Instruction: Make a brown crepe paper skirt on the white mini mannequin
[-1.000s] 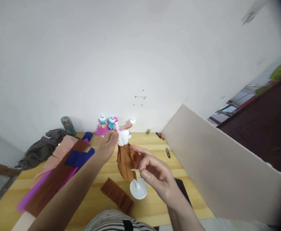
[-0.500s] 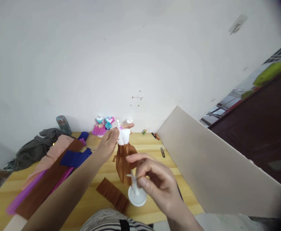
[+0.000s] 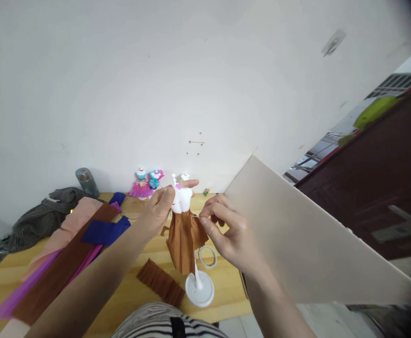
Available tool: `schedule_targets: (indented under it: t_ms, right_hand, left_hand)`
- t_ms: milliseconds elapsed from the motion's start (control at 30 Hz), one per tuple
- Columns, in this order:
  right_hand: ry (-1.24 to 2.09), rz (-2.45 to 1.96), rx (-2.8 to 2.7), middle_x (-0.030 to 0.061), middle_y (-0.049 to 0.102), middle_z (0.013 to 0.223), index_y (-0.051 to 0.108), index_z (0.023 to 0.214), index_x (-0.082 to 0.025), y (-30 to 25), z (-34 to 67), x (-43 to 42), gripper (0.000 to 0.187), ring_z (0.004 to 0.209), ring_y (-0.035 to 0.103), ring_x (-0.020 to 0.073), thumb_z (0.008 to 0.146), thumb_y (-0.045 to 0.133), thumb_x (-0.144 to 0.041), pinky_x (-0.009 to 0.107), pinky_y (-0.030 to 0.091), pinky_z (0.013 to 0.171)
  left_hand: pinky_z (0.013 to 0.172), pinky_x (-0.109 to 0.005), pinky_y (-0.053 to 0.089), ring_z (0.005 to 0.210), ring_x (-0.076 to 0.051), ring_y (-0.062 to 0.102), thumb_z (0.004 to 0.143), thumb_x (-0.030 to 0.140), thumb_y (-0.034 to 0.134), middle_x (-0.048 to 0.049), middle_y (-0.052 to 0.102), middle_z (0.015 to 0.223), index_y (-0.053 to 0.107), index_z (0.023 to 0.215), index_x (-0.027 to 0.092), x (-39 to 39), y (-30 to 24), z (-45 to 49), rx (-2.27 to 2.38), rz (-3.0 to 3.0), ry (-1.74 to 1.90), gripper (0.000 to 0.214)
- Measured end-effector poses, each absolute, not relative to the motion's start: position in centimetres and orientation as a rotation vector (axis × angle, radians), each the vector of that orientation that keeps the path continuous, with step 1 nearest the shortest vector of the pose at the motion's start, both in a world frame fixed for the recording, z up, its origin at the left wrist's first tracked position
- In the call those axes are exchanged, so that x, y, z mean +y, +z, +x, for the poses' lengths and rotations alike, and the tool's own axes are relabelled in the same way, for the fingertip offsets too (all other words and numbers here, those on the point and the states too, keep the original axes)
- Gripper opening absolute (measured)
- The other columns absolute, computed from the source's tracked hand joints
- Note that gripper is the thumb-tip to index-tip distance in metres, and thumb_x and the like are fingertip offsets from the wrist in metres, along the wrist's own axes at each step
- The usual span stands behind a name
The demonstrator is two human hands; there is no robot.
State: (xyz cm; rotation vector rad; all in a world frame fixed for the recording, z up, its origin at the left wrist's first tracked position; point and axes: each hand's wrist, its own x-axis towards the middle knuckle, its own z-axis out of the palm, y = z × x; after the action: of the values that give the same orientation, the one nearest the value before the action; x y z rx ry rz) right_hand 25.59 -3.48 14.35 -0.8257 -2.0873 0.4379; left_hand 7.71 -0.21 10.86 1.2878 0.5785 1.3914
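My left hand (image 3: pixel 161 204) is closed around the white torso of a small dress form (image 3: pixel 182 202), tilted with its round base (image 3: pixel 200 288) toward me. A brown crepe paper skirt (image 3: pixel 182 241) hangs gathered from its waist, open along the right side so that the white stand shows. At the waist's right edge, my right hand (image 3: pixel 223 223) pinches a thin thread (image 3: pixel 195 216) between thumb and forefinger. A roll of tape (image 3: pixel 208 257) lies on the table under that hand. Nearer me rests a folded strip of brown crepe paper (image 3: pixel 160 281).
Coloured paper strips (image 3: pixel 57 253) and a striped cloth (image 3: pixel 38 218) cover the left side. A bottle (image 3: pixel 87 182) and two small dressed forms (image 3: pixel 141 184) stand by the wall. A pale board (image 3: pixel 297 234) slants along the right edge of the wooden table (image 3: pixel 223 293).
My right hand has risen from near the stand's base to the waist and now pinches the thread there. The left hand keeps its hold on the dress form. The tape roll has come into view.
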Motion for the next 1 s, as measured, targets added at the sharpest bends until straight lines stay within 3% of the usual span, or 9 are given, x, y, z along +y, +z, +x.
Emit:
schedule_targets:
  t_ms: [267, 467, 667, 1000]
  right_hand:
    - [0.377, -0.793, -2.183, 0.0031, 0.049, 0.078, 0.055, 0.076, -0.019, 16.0, 25.1, -3.8, 0.015, 0.071, 0.05, 0.0154, 0.088, 0.047, -0.013, 0.03, 0.044, 0.063]
    - [0.343, -0.787, -2.184, 0.0024, 0.048, 0.077, 0.054, 0.076, -0.019, 16.3, 24.7, -3.9, 0.016, 0.069, 0.049, 0.0143, 0.088, 0.046, -0.013, 0.029, 0.043, 0.061]
    - [0.282, -0.804, -2.217, 0.0027, 0.049, 0.077, 0.055, 0.077, -0.018, 16.4, 24.6, -3.9, 0.015, 0.069, 0.048, 0.0146, 0.088, 0.045, -0.013, 0.029, 0.042, 0.061]
    - [0.21, -0.814, -2.239, 0.0056, 0.054, 0.078, 0.057, 0.077, -0.016, 16.5, 24.5, -4.0, 0.017, 0.07, 0.051, 0.0159, 0.089, 0.045, -0.013, 0.03, 0.045, 0.062]
  left_hand:
    - [0.093, -0.04, 0.045, 0.122, -0.033, 0.049, 0.077, 0.068, 0.047, -0.0132, 0.06, 0.129, 0.074, 0.095, 0.016, -0.6, 11.6, 7.7, 0.527, 1.303, 1.367, 0.061]
    - [0.093, -0.04, 0.045, 0.115, -0.032, 0.054, 0.074, 0.07, 0.049, -0.0142, 0.063, 0.122, 0.074, 0.093, 0.016, -1.1, 12.2, 7.7, 0.543, 1.289, 1.373, 0.062]
    - [0.079, -0.036, 0.049, 0.092, -0.027, 0.062, 0.074, 0.069, 0.051, -0.0145, 0.069, 0.106, 0.073, 0.099, 0.016, -1.3, 12.4, 7.7, 0.548, 1.291, 1.34, 0.064]
    - [0.075, -0.034, 0.047, 0.088, -0.024, 0.061, 0.077, 0.068, 0.047, -0.0156, 0.066, 0.112, 0.071, 0.103, 0.013, -1.4, 12.2, 7.4, 0.564, 1.414, 1.347, 0.065]
